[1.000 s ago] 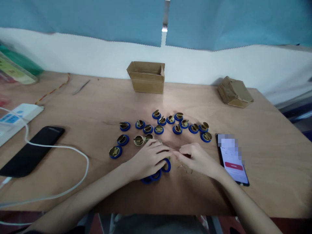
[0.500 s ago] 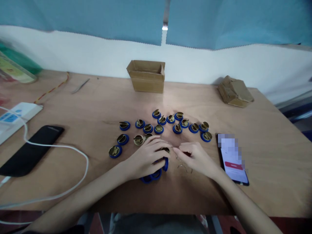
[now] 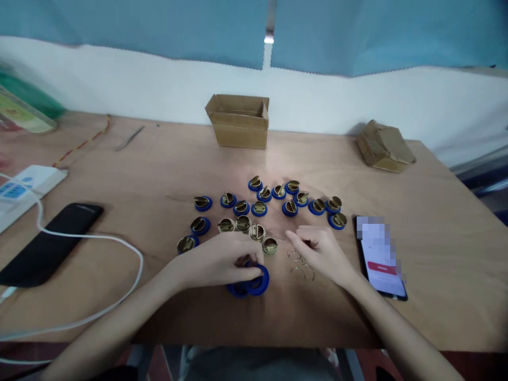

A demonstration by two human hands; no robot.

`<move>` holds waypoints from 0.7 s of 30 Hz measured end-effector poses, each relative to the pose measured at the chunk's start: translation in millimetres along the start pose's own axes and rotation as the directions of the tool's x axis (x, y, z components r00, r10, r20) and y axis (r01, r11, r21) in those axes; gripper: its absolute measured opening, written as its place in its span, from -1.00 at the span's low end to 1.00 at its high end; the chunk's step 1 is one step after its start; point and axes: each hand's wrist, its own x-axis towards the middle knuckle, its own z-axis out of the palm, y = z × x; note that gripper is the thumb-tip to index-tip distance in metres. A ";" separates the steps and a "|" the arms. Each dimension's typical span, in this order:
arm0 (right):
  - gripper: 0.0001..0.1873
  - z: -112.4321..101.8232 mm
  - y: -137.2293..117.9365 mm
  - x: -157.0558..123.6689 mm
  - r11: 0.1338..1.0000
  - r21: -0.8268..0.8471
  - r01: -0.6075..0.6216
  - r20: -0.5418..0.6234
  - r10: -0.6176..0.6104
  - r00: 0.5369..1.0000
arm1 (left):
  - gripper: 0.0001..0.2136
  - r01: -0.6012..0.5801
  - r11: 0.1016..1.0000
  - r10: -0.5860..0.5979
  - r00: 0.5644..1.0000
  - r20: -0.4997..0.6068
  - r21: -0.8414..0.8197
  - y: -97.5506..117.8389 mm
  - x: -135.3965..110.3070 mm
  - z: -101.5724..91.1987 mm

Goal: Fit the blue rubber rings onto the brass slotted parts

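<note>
My left hand [image 3: 220,259] rests low on the table with its fingers curled over a small pile of blue rings [image 3: 252,284]; what it pinches is hidden. My right hand [image 3: 321,251] lies beside it, fingers curled in a loose pinch above several thin wire rings [image 3: 299,264]. Bare brass discs [image 3: 270,245] lie just beyond the fingertips. Farther back, several brass discs seated in blue rings [image 3: 259,208] are spread in a loose arc.
A lit phone [image 3: 380,259] lies right of my right hand. A black phone [image 3: 50,243] with a white cable [image 3: 119,241] and a power strip [image 3: 27,182] are at left. An open cardboard box [image 3: 238,121] and a crumpled carton [image 3: 384,146] stand at the back.
My left hand has drawn back toward me onto the blue rings, uncovering two bare brass discs. My right hand shifted slightly right, and the wire rings now show beside it.
</note>
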 end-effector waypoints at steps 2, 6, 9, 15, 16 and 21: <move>-0.42 0.9 -1.3 0.1 1.000 0.002 0.004 -0.005 -0.004 1.000 | -0.89 -0.013 1.000 0.013 1.000 0.012 0.015 -1.1 -0.1 1.0; -0.43 3.1 -3.7 -0.1 1.000 -0.005 0.011 -0.001 -0.011 1.000 | -0.89 -0.040 0.994 0.043 0.999 -0.028 0.099 -3.4 -1.2 4.1; -0.43 4.5 -3.7 -0.7 1.000 -0.008 0.009 0.009 -0.008 1.000 | -0.91 -0.033 0.988 0.038 0.999 -0.032 0.152 -3.8 -2.5 4.7; -0.43 5.5 -2.4 -1.7 1.000 -0.012 0.012 0.034 -0.012 0.999 | -0.92 -0.017 0.984 0.018 1.000 -0.004 0.180 -3.1 -3.0 4.7; -0.43 5.6 -2.2 -1.8 1.000 -0.015 0.012 0.035 -0.011 0.999 | -0.91 -0.017 0.983 0.019 1.000 -0.011 0.182 -3.0 -2.8 5.2; -0.42 6.3 -1.4 -2.0 1.000 -0.019 0.021 0.015 -0.021 1.000 | -0.90 -0.045 0.982 0.050 0.998 -0.024 0.181 -3.3 -2.6 8.2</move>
